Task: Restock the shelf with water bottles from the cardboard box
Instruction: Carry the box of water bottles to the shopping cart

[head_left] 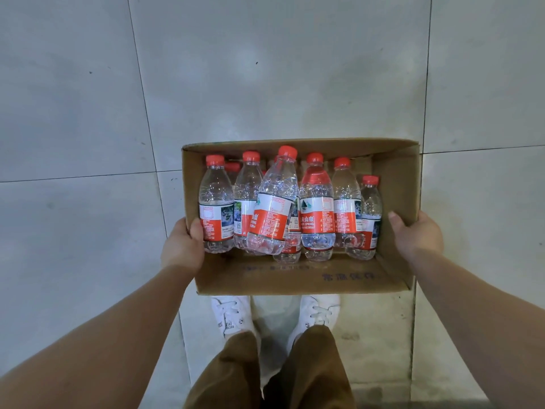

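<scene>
Pale grey tiled floor (265, 69) below. Open brown cardboard box (295, 278) held above white shoes (233, 317); left hand (182, 246) and right hand (418, 234) grip side walls, thumbs hooked inside. Inside: clear water bottles (317, 211), red caps, red-white labels, leaning jumbled.

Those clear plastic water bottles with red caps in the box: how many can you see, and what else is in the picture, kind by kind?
Clear plastic water bottles with red caps: at least 9, some half hidden behind
Open brown cardboard box: 1
Bare hands gripping the box sides, left hand and right hand: 2
White lace-up shoes: 2
Total: at least 14
</scene>
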`<state>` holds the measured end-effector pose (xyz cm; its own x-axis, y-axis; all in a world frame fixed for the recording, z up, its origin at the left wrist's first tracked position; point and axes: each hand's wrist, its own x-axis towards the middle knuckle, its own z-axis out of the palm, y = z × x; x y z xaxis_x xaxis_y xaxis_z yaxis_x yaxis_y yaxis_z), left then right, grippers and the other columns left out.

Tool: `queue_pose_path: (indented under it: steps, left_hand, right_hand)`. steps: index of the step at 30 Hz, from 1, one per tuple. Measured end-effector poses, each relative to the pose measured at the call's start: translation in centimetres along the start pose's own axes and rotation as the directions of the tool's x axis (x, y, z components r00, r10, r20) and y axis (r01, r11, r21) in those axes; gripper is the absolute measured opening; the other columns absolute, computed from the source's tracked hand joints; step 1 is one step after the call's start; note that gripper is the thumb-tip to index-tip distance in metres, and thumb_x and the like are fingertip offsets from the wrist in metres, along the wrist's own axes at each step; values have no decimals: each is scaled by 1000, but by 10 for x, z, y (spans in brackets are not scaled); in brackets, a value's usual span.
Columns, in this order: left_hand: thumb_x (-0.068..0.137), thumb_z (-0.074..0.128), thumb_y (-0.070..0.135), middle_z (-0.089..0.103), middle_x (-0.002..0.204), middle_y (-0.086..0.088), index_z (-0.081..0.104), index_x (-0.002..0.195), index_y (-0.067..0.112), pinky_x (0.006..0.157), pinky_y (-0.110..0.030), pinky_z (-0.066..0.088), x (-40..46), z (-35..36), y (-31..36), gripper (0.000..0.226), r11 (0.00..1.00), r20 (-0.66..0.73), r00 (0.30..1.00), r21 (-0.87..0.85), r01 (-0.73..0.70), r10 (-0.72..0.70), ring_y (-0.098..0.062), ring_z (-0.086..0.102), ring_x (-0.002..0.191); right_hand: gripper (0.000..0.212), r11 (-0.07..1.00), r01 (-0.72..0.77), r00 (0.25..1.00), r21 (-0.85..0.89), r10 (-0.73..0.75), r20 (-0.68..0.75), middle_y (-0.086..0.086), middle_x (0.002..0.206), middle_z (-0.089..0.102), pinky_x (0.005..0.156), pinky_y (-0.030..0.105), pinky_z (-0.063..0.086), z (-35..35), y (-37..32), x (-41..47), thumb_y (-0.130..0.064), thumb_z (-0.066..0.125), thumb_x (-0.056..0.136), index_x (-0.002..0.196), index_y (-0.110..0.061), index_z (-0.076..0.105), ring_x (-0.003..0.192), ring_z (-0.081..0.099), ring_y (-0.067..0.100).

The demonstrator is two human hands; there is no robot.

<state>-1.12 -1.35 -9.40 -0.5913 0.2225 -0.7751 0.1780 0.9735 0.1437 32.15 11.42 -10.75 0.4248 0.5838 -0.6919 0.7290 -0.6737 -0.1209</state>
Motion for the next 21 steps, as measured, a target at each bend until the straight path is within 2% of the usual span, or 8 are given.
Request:
queue_pose_path:
  steps: [2,5,8,11,13,15,21]
  left_hand:
    - [100,40,23,63,121,-14,52,129,12,87,-40,45,3,-3,-2,34,1000,78,997,-8,-16,16,-28,55,99]
    - [97,45,15,62,117,-8,50,133,17,90,-42,47,9,-11,-1,36,998,187,982,-64,-10,21,-27,56,102]
    - [98,47,15,60,118,-6,44,138,19,95,-46,48,13,-17,3,41,998,263,964,-46,-38,49,-28,56,106]
    - [97,46,11,59,125,-8,42,139,16,96,-41,45,11,-21,2,42,995,256,963,23,-96,87,-26,54,108]
    - [97,46,11,59,127,-11,43,137,14,100,-45,47,10,-25,1,40,989,255,960,67,-135,114,-29,55,112]
    - [97,46,13,60,123,-10,43,134,13,98,-48,49,8,-31,4,37,981,277,951,91,-171,140,-30,57,111]
    - [94,48,9,63,101,-3,49,117,15,85,-39,50,-19,-60,7,24,972,300,934,75,-224,193,-22,59,93]
  right_hand:
    - [41,1000,-1,1000,-29,0,-11,15,121,65,90,38,45,1,1,3,-34,53,96,128,-10,57,112,58,37]
    - [47,998,-8,999,-56,6,-37,15,124,64,93,41,47,4,4,4,-39,51,96,132,-9,55,115,57,38]
    - [49,997,8,998,-75,-12,-54,15,126,63,94,43,47,6,5,4,-41,50,96,134,-10,53,116,57,39]
    - [46,992,52,996,-118,-59,-62,16,121,65,89,41,48,3,5,0,-39,49,97,132,-9,54,111,59,39]
    - [42,984,98,992,-146,-108,-63,17,115,66,85,41,48,-1,5,-3,-37,48,98,127,-9,57,106,60,40]
    - [38,975,138,986,-175,-151,-64,17,111,67,82,40,47,-8,3,-7,-35,49,98,123,-9,59,103,60,40]
    - [35,955,186,977,-232,-205,-59,19,106,68,80,40,47,-45,-14,-31,-34,50,97,116,-7,61,99,60,41]
